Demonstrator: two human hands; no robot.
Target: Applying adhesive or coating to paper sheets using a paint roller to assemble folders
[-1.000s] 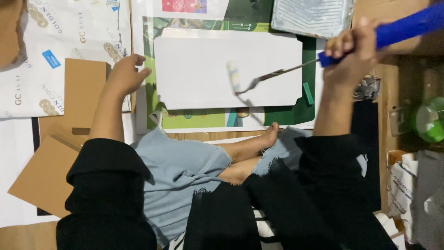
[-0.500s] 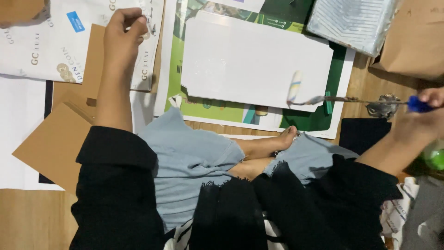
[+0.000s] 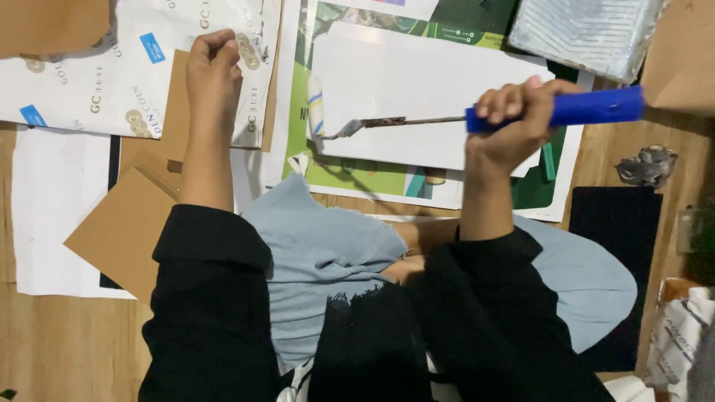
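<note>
Right hand (image 3: 514,123) is wrapped tight around the blue handle (image 3: 588,108) of a paint roller (image 3: 316,108), fingers curled over the top and thumb tucked under. The handle sticks out to the right past the knuckles. From the fist, a thin metal rod (image 3: 417,120) runs left across the white board (image 3: 432,97), and the small pale roller head sits upright at the board's left edge, well away from the gripping hand. The board lies on a green printed sheet (image 3: 298,112), which peeks out along its left and lower sides.

Over on the other side, the left hand (image 3: 212,71) is pressed down on printed white paper (image 3: 112,82) and a brown cardboard piece (image 3: 175,112), fingers bent under, holding nothing that shows. It sits near the roller head, with only the strip of green sheet and paper edge between them.

A grey paint tray (image 3: 588,33) rests at the top right, just above the handle. More brown cardboard (image 3: 123,231) lies lower left beneath the left forearm. Black sleeves (image 3: 212,298) cover both arms, and pale blue fabric (image 3: 320,253) spreads over the lap. A crumpled grey lump (image 3: 648,165) sits on the wooden floor (image 3: 67,342) beside a dark mat (image 3: 614,223) on the right.
</note>
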